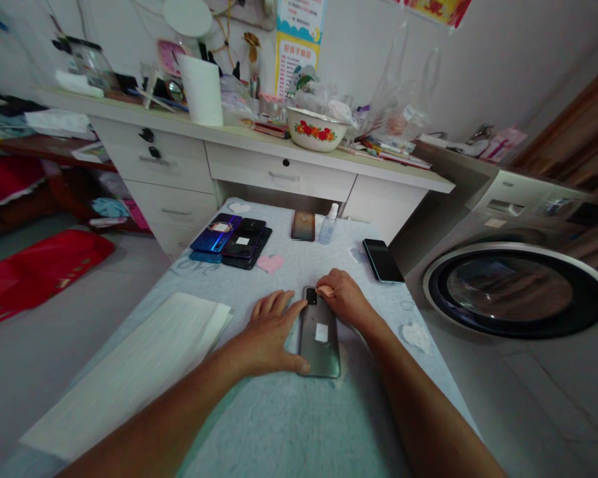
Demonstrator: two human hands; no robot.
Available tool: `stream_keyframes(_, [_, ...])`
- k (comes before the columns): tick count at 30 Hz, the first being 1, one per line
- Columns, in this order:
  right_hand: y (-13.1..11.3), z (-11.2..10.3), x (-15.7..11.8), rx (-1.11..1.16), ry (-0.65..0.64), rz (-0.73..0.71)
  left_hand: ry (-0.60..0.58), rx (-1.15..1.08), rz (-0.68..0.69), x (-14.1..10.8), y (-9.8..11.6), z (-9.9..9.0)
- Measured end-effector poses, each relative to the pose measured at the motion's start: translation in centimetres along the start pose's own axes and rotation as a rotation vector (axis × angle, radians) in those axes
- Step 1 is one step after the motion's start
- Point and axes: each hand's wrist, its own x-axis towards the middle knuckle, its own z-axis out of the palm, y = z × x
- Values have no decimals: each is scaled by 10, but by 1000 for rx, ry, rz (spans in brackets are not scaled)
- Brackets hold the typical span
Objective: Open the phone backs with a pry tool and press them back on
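Note:
A grey-green phone (323,348) with a white sticker lies back up on the cloth-covered table (289,425), its camera block at the far end. My left hand (276,335) rests along its left side, fingers apart, with the thumb at the near left corner and the index fingertip by the camera block. My right hand (346,299) is closed on a small orange-pink cloth (325,291), which touches the phone's far right corner beside the camera block.
Several phones (244,239) are stacked at the far left of the table. A blurred card (303,226), a clear spray bottle (327,226) and a black phone (383,260) lie or stand beyond my hands. Folded pale cloth (139,372) lies left; a washing machine (498,219) is right.

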Motion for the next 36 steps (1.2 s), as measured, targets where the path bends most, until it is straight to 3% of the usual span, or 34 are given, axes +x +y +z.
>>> stream_keyframes(10, [-3, -15, -8, 189, -178, -125, -9, 19, -5, 0, -2, 1])
stream_keyframes(22, [4, 15, 7, 43, 100, -17, 8, 32, 7, 1, -3, 4])
stream_keyframes(27, [-1, 23, 17, 1, 68, -40, -1, 26, -3, 0, -1, 1])
stream_keyframes(36, [3, 8, 15, -116, -36, -66, 14, 25, -6, 0, -2, 3])
